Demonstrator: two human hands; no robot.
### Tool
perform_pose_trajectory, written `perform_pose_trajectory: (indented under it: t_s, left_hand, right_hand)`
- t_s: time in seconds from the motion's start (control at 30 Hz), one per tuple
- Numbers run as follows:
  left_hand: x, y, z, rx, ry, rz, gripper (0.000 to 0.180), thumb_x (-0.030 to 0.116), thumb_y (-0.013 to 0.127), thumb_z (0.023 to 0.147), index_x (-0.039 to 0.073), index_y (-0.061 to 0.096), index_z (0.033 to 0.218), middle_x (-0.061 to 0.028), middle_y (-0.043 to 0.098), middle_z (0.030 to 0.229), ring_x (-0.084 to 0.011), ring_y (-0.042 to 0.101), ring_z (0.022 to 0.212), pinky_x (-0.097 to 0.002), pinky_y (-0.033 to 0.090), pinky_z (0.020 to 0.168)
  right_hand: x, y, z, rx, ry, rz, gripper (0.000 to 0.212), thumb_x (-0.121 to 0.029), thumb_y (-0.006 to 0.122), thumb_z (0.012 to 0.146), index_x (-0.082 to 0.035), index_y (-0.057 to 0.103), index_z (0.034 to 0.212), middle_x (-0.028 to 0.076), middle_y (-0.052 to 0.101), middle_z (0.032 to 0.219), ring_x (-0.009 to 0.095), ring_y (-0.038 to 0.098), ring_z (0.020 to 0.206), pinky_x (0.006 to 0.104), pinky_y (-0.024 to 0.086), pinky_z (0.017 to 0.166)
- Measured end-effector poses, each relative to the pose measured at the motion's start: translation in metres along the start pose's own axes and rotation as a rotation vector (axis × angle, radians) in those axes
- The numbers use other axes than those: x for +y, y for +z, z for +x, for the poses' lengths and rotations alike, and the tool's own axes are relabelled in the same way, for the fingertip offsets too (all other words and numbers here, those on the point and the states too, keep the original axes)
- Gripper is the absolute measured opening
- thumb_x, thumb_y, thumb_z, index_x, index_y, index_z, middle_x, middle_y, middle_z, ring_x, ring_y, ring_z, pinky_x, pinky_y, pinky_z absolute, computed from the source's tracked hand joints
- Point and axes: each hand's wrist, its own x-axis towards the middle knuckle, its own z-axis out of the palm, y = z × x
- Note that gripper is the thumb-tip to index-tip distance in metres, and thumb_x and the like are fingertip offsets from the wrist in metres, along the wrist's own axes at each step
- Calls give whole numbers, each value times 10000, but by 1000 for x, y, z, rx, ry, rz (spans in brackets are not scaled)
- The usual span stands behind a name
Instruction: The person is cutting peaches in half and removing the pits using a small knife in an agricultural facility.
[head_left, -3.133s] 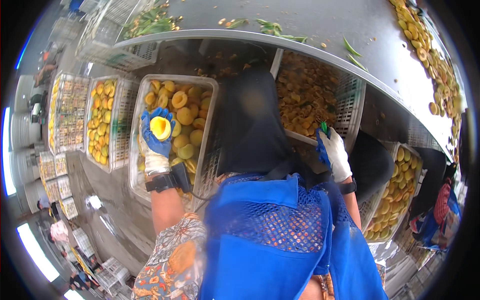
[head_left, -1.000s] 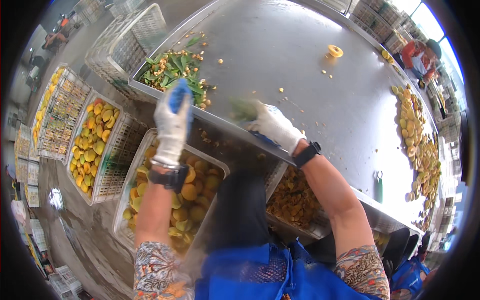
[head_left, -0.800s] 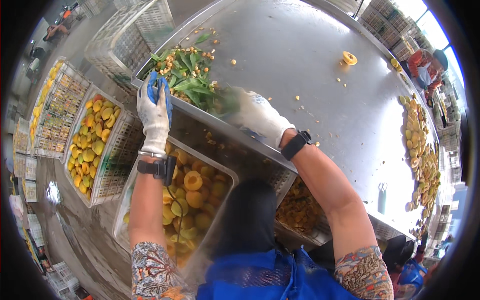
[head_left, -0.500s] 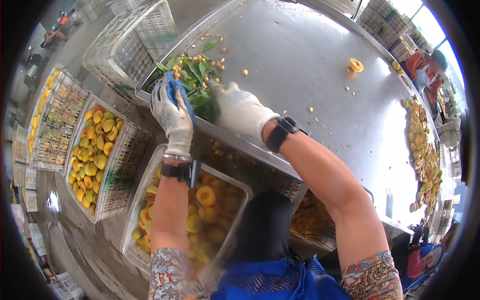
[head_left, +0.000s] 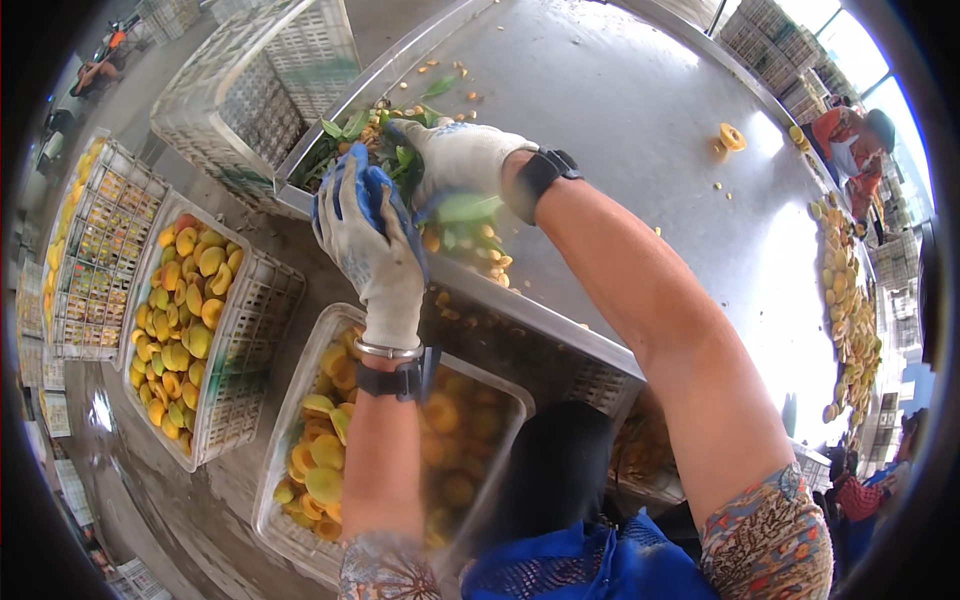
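My left hand [head_left: 370, 235], in a white knit glove with a blue palm, stands at the near left corner of the metal table [head_left: 590, 140]. Its fingers are stretched upward, slightly cupped, against a pile of green leaves [head_left: 352, 128] and small tan fruit pits. Reaching over from the right, my gloved right hand [head_left: 465, 158] is closed on some of the leaves, its fingertips partly hidden among them. Below it, a blurred leaf [head_left: 468, 207] and a cluster of pits [head_left: 490, 262] show at the table's raised near edge.
A crate of halved yellow fruit [head_left: 325, 470] stands below my left arm; another fruit-filled crate [head_left: 185, 330] is left of it. A white crate [head_left: 235, 100] stands beyond the table corner. Fruit halves [head_left: 845, 310] line the far right edge, near a co-worker [head_left: 850, 150].
My right hand has moved forward and left over the leaf pile. Leaves and pits now show below it at the near edge. My left hand has shifted slightly right in the picture.
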Motion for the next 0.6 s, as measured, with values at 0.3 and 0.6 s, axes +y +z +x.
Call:
perform_pose_trajectory:
  t_s: [0.3, 0.6]
  left_hand:
    - [-1, 3, 0, -12, 13, 56, 345, 198, 497, 970, 55, 567, 1276, -133, 600, 1244, -319, 531, 1160, -433, 371, 1021]
    - [-5, 1, 0, -13, 45, 83, 367, 255, 508, 961, 81, 576, 1277, -116, 610, 1243, -313, 535, 1154, -416, 371, 1017]
  right_hand:
    - [18, -1, 2, 210, -82, 192, 463, -253, 671, 811, -75, 595, 1232, 194, 663, 1070, 345, 626, 1018, 396, 489, 865]
    - [29, -31, -40, 367, 31, 231, 375, -256, 663, 842, -89, 646, 1177, 124, 706, 929, 268, 669, 814, 354, 514, 773]
